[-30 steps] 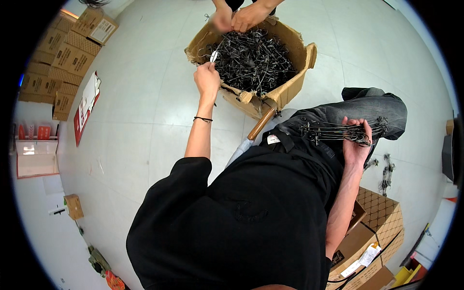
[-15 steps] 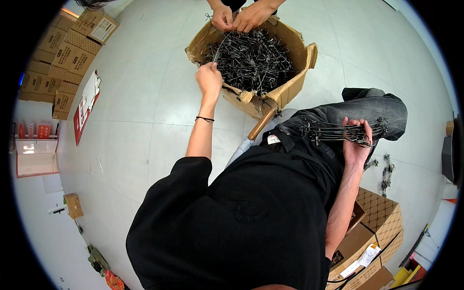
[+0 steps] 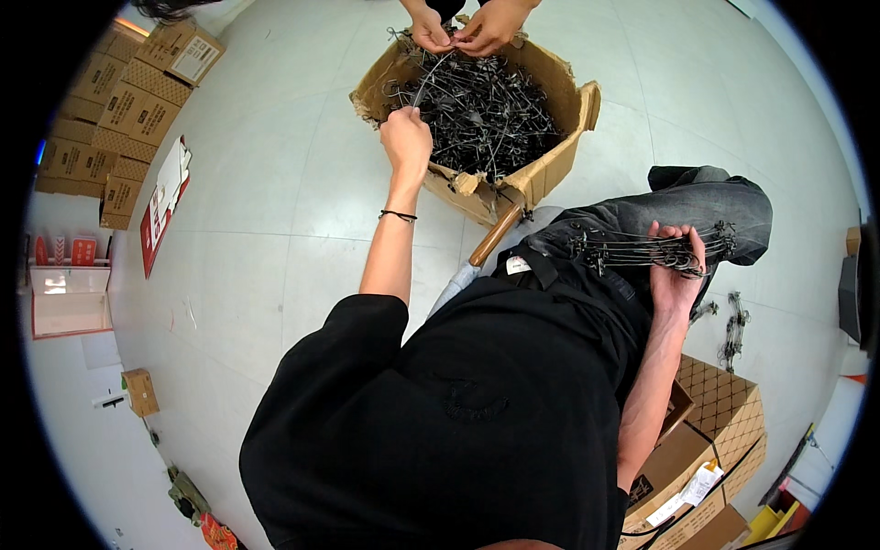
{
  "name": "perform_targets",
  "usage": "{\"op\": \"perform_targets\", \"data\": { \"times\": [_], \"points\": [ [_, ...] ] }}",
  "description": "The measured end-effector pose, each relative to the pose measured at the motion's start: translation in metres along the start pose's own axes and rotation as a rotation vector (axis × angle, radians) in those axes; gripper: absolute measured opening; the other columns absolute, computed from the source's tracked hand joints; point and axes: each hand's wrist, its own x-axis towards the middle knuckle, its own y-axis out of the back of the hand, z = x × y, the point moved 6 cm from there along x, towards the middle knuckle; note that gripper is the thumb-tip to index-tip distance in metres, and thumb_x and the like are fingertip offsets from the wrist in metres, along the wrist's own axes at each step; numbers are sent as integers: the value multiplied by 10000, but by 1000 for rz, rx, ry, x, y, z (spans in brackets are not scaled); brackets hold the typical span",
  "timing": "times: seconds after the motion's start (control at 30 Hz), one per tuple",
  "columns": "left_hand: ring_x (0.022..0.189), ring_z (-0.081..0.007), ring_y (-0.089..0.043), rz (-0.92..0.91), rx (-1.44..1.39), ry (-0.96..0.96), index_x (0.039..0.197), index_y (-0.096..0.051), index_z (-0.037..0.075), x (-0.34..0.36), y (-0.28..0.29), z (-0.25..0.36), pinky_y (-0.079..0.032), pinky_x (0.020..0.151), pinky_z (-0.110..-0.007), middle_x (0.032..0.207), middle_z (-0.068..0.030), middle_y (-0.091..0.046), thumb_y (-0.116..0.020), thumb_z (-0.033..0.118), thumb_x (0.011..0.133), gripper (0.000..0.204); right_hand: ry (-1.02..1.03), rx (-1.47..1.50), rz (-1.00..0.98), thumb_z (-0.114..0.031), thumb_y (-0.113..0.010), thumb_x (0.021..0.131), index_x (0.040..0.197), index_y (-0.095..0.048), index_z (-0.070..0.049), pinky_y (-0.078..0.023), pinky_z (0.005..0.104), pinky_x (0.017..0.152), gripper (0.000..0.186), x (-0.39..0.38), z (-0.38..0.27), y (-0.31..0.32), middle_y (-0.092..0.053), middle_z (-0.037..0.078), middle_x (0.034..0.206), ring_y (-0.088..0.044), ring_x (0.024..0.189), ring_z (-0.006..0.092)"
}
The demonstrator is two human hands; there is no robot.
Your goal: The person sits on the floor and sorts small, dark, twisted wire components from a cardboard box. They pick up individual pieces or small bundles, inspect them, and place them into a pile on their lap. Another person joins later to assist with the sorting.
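My left hand (image 3: 406, 142) is closed over the left side of a torn cardboard box (image 3: 541, 177). A thin grey wire (image 3: 420, 94) comes out of its grip and runs up toward another person's hands (image 3: 463, 32), whose fingers pinch near the wire's upper end. A tangled heap of black wire pieces (image 3: 495, 119) fills the box. Over my thigh, my right hand (image 3: 676, 280) lies palm up, its fingers wrapped around a bundle of wires (image 3: 632, 249) with small black fittings at the ends.
A wooden handle (image 3: 497, 235) leans between the box and my lap. More wire bundles (image 3: 732, 332) lie on the floor at right, above an open patterned carton (image 3: 706, 431). Cardboard boxes (image 3: 137, 105) are stacked at far left, near a red and white panel (image 3: 165, 206).
My left hand has moved slightly up and right with the wire. The other person's hands have shifted up a little. My right hand stays put with its bundle.
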Motion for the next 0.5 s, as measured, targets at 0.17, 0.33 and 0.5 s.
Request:
{"op": "perform_targets", "data": {
  "times": [0.17,0.33,0.5],
  "points": [
    [755,-473,-629,23,-3,-21,843,-683,-43,-3,2,5,-488,685,-503,735,-283,-625,-582,93,904,181,-4,5,1,-141,-567,964,898,-605,-20,-422,460,1071,143,0,0,0,-617,89,816,-608,869,232],
    [760,-475,-629,12,26,-21,847,-678,-48,-1,1,6,-490,686,-509,747,-287,-625,-581,93,903,180,0,-3,-7,-142,-566,964,898,-605,-20,-423,459,1069,145,1,0,0,-617,85,816,-608,867,228],
    [761,-475,-629,7,35,-27,847,-676,-52,-1,3,8,-490,688,-510,763,-292,-625,-581,97,907,186,-4,1,-6,-141,-566,964,898,-607,-20,-424,460,1067,143,1,0,1,-617,85,817,-608,864,227]
  ]
}}
